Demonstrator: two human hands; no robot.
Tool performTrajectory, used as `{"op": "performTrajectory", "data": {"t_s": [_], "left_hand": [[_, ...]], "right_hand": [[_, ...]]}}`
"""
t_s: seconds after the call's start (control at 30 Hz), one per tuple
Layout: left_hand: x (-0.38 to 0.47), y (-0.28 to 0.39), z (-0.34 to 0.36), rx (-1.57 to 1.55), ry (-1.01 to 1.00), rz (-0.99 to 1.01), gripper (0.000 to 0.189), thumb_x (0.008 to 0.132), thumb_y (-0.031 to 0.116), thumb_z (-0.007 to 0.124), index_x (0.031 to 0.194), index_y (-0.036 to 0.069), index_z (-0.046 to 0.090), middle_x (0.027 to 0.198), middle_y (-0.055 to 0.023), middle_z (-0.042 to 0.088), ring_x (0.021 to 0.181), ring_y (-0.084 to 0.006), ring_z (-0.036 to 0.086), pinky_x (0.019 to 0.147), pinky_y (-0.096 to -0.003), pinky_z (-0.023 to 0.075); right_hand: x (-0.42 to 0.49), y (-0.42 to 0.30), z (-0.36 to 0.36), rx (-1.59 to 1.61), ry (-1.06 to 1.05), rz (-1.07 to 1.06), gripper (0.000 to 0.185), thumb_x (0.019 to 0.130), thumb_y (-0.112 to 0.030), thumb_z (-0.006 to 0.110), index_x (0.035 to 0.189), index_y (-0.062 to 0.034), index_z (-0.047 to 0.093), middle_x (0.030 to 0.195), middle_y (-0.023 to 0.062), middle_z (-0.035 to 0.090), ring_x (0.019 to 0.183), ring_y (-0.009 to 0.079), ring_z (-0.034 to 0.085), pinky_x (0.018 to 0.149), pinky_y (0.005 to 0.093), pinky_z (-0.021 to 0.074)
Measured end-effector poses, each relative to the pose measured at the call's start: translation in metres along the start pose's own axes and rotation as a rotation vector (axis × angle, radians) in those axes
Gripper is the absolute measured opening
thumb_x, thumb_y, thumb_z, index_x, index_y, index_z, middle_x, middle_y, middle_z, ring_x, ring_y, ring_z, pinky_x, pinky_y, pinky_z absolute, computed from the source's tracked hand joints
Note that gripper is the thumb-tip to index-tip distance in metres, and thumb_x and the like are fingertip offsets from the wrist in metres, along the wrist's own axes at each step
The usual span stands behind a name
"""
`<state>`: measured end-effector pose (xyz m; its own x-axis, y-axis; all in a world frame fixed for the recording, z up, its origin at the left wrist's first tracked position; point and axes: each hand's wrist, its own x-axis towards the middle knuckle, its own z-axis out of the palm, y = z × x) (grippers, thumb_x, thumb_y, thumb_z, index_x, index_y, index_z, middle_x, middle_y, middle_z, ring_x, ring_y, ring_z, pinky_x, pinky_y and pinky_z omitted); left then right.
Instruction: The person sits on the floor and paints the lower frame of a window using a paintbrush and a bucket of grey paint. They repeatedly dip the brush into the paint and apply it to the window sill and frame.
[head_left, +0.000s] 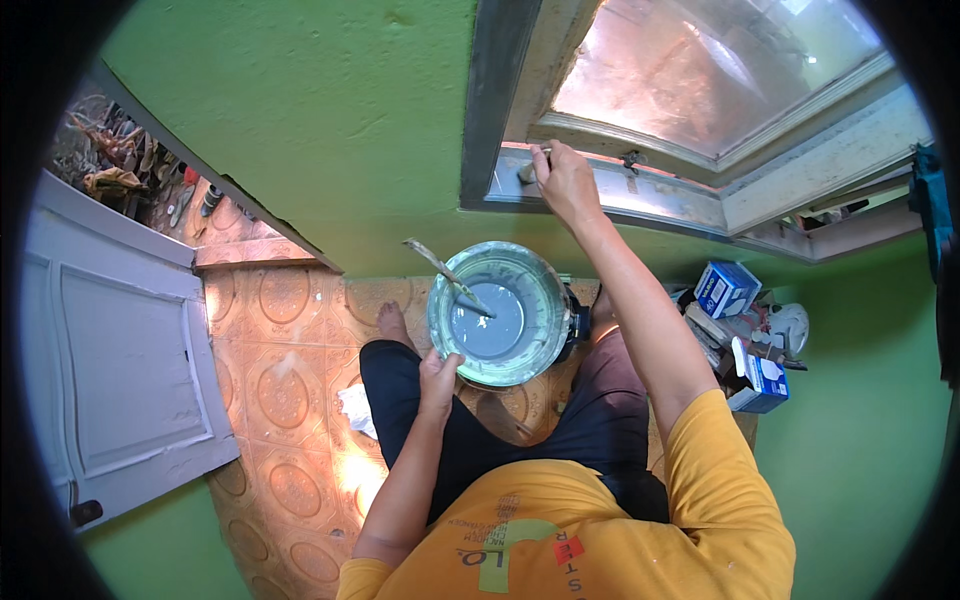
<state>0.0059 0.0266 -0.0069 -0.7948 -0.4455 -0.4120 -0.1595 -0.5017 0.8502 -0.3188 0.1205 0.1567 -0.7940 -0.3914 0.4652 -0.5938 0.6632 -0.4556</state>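
Observation:
My left hand (439, 379) grips the near left rim of a round plastic bucket (544, 352). Grey paint (491, 337) covers the bucket's bottom, and its inner wall is streaked. A paint-smeared stick (439, 262) leans in it, one end in the paint and the other past the far left rim. Up at the window, my right hand (568, 184) is closed around a small tool, probably a paintbrush (528, 174), mostly hidden by my fingers. The tool is at the left end of the grey window sill (607, 195), below the window sash (637, 142).
A panelled door (135, 360) stands at the left, beside a doorway with shoes (211, 201) beyond. Blue-and-white boxes (727, 289) and clutter lie by the right wall. A crumpled white item (358, 409) rests on the tiled floor (285, 420). A dark object (577, 319) adjoins the bucket's right side.

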Motion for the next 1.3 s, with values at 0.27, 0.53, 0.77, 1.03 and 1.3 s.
{"op": "performTrajectory", "data": {"t_s": [0.27,0.53,0.77,1.03,1.3], "left_hand": [[-0.002,0.002,0.000,-0.031,0.021,0.019,0.024,0.083,-0.002,0.056,0.106,-0.001,0.063,0.101,-0.0033,0.066,0.091,-0.0108,0.059,0.084,-0.0266,0.0447],[-0.001,0.001,0.000,-0.036,0.007,0.008,0.023,0.083,-0.002,0.056,0.105,-0.001,0.064,0.100,-0.0032,0.066,0.090,-0.0111,0.060,0.084,-0.0265,0.0449],[0.001,0.003,0.001,-0.014,0.010,0.008,0.024,0.082,-0.002,0.056,0.105,-0.001,0.064,0.100,-0.0033,0.067,0.090,-0.0111,0.060,0.083,-0.0262,0.0449],[0.000,-0.002,-0.002,-0.023,0.023,0.007,0.024,0.083,-0.001,0.056,0.105,-0.002,0.064,0.100,-0.0033,0.067,0.090,-0.0112,0.060,0.083,-0.0258,0.0451],[0.001,0.003,0.001,0.002,-0.003,-0.019,0.026,0.082,-0.001,0.056,0.106,0.000,0.064,0.101,-0.0021,0.066,0.093,-0.0117,0.059,0.088,-0.0268,0.0435]], "right_hand": [[0.012,-0.003,-0.006,0.188,0.062,0.108,0.031,0.095,-0.027,0.055,0.090,0.0021,0.063,0.083,0.0266,0.065,0.081,0.0447,0.063,0.075,0.0501,0.0487],[0.007,0.032,-0.026,-0.137,0.046,0.137,0.031,0.095,-0.026,0.054,0.091,0.0030,0.062,0.089,0.0263,0.065,0.082,0.0449,0.064,0.074,0.0504,0.0502],[0.014,0.007,-0.010,0.106,0.100,0.095,0.034,0.096,-0.028,0.055,0.091,0.0052,0.062,0.080,0.0289,0.064,0.081,0.0453,0.064,0.075,0.0516,0.0481],[0.003,0.058,-0.044,-0.195,0.064,0.090,0.025,0.097,-0.026,0.053,0.096,-0.0032,0.063,0.091,0.0204,0.066,0.084,0.0402,0.066,0.078,0.0479,0.0521],[-0.007,0.018,-0.010,-0.082,0.007,-0.009,0.026,0.097,-0.026,0.053,0.095,-0.0012,0.062,0.091,0.0233,0.065,0.082,0.0416,0.064,0.074,0.0494,0.0511]]}}
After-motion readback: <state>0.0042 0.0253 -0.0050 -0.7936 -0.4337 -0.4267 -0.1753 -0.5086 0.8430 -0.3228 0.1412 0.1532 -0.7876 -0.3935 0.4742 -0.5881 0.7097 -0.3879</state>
